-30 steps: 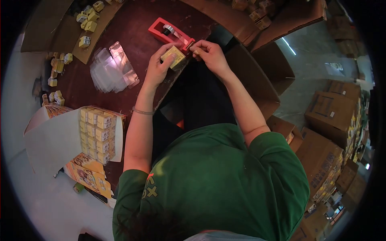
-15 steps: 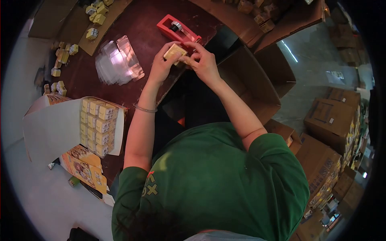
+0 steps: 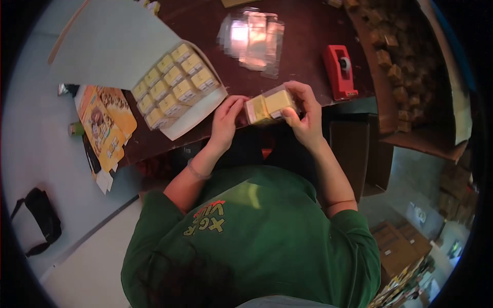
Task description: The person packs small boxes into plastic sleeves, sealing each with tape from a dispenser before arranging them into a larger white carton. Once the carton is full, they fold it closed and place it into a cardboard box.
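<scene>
A clear plastic box with small yellow boxes inside is held over the table's near edge. My right hand is closed round its right end, thumb in front and fingers behind. At the box's left end, my left hand is closed, its thumb and fingertips pinched together against the clear plastic. To the left of my left hand stands an open white-lined carton filled with rows of small yellow boxes. Flat, shiny clear plastic sleeves lie stacked on the table beyond my hands.
A red tape dispenser stands on the dark red table at the right. Beyond it is a large cardboard carton with many small boxes. A printed orange carton lies left; an open cardboard box stands below the table edge.
The view has turned, so the table things appear shifted right. The small yellow pack between my hands is now seen as a longer clear box, with my hands farther apart at its ends.
</scene>
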Demonstrator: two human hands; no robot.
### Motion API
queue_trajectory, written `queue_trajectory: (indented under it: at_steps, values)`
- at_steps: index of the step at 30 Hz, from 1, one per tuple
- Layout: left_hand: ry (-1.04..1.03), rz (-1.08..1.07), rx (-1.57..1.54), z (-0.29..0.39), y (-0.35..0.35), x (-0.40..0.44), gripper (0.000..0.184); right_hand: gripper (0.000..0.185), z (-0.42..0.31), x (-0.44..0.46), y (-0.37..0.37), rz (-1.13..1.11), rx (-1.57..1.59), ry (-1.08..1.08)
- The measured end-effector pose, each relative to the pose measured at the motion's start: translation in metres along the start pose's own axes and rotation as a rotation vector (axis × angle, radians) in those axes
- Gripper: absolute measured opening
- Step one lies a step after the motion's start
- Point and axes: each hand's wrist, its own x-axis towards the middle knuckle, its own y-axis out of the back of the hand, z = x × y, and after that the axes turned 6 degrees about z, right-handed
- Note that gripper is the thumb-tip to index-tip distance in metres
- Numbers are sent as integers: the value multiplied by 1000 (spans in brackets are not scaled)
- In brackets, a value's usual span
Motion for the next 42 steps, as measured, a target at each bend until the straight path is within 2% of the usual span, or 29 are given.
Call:
queue_trajectory:
  at_steps: [1,3,4,5,6,7,9,10,12,14,15,18,21,22,24,25,28,29,30,32,33,34,35,38,41,42]
  values:
    - [-257,195,48,0,25,-21,25,51,-9,11,-19,-92,-57,-34]
    - [-704,573,186,1,75,-51,16,55,-9,25,-70,-250,-96,128]
    - [-787,723,224,4,97,-61,24,56,-16,29,-96,-307,-110,201]
    - [-805,831,269,12,111,-67,28,57,-14,28,-124,-326,-137,363]
    - [-821,940,313,19,123,-71,32,57,-9,25,-151,-374,-172,414]
    - [-762,915,303,16,138,-72,41,57,-1,19,-170,-423,-206,468]
    - [-637,764,31,4,153,-59,50,55,16,11,-188,-493,-251,450]
    - [-498,725,-165,-1,152,-53,63,55,22,8,-194,-522,-277,439]
    - [-315,446,-483,-4,155,-51,67,53,24,2,-190,-460,-259,319]
    - [-298,458,-443,-5,147,-51,71,52,23,1,-182,-425,-332,238]
    - [-290,433,-447,-4,146,-52,71,50,29,4,-181,-513,-450,315]
    - [-270,370,-525,1,144,-54,73,46,33,-3,-192,-579,-528,283]
    - [-255,351,-579,12,138,-60,76,47,31,1,-207,-752,-711,176]
    - [-251,349,-590,14,135,-61,76,47,33,-1,-210,-750,-745,224]
    - [-288,340,-626,10,134,-61,69,48,41,-2,-214,-740,-820,331]
    - [-304,331,-643,7,135,-60,66,47,44,-2,-217,-758,-804,332]
    - [-301,380,-434,-2,136,-59,55,46,45,0,-215,-785,-778,340]
    - [-279,414,-491,-4,137,-58,55,47,41,-2,-210,-779,-776,349]
    - [-292,406,-513,-6,140,-58,55,43,37,-3,-203,-744,-797,411]
    - [-386,436,-535,-1,141,-57,56,32,17,14,-177,-698,-445,254]
    - [-468,564,-359,1,138,-58,57,21,12,27,-160,-464,-318,126]
    - [-543,692,-176,0,136,-62,57,17,16,50,-139,-239,-368,115]
    - [-653,790,132,8,133,-67,60,19,17,79,-111,-157,-374,-62]
    - [-1016,737,577,34,110,-70,55,33,62,120,-78,86,-771,-14]
    - [-1097,423,500,47,61,-53,52,47,103,149,-52,334,-1148,41]
    - [-1054,329,481,47,41,-47,50,52,108,155,-46,416,-1271,56]
